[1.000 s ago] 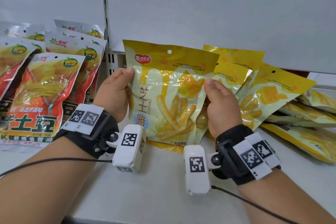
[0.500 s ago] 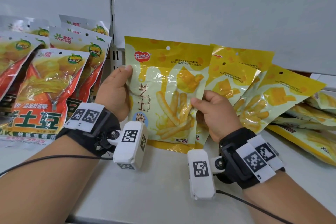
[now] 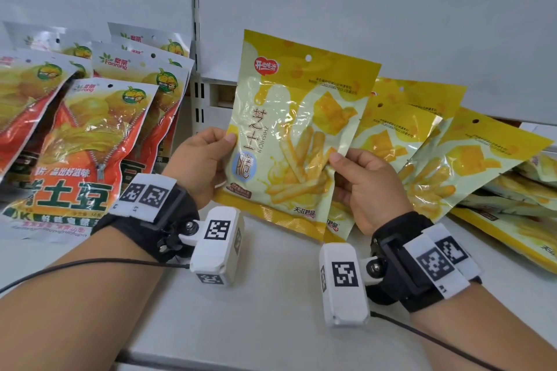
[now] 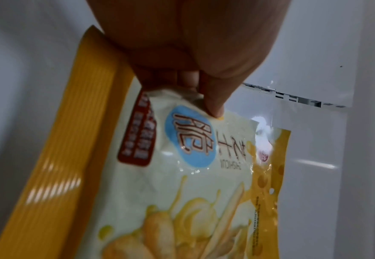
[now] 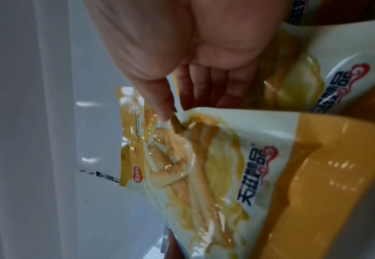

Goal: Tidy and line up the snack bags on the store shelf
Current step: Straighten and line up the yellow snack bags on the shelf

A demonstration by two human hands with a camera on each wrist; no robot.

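A: Head view. Where's your bag?

B: Your yellow cheese-stick bag is upright at centre, its bottom edge just above the white shelf. Your left hand pinches its left edge at 9 o'clock, thumb on the front. Your right hand grips the right edge at 3 o'clock, thumb on the front.

A: Around it?

B: More yellow bags fan out at 3 o'clock, leaning; further ones lie flat. Orange potato-chip bags lean in rows at 9 o'clock, past the slotted upright.

A: Left wrist view?

B: Your left hand fills 12 o'clock. Its thumb tip presses the bag beside the blue circle; fingers curl behind. White back panel beyond.

A: Right wrist?

B: Your right hand at 12 o'clock, thumb tip on the bag's crinkled edge, fingers behind it. A second yellow bag sits at 2 o'clock. Can't tell whether those fingers also touch it.
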